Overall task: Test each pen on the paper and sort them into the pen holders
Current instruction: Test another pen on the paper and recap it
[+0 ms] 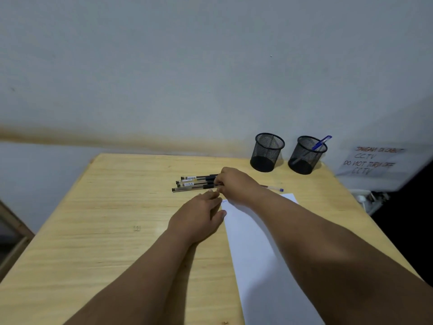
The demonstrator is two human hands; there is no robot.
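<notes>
Several black pens [195,183] lie side by side on the wooden table [112,207]. My right hand [236,184] reaches over the paper and pinches the right end of one of these pens. My left hand [199,219] rests flat on the table, its fingertips at the left edge of the white paper [260,249]. A blue-capped pen [275,188] lies behind my right wrist. Two black mesh pen holders stand at the back right: the left holder [267,152] looks empty, the right holder [307,154] contains a blue pen [319,143].
A wall rises right behind the table. A handwritten CCTV notice [372,160] is taped at the far right, with a white fitting [365,198] below it. The table's left edge drops off toward a wooden frame [11,233].
</notes>
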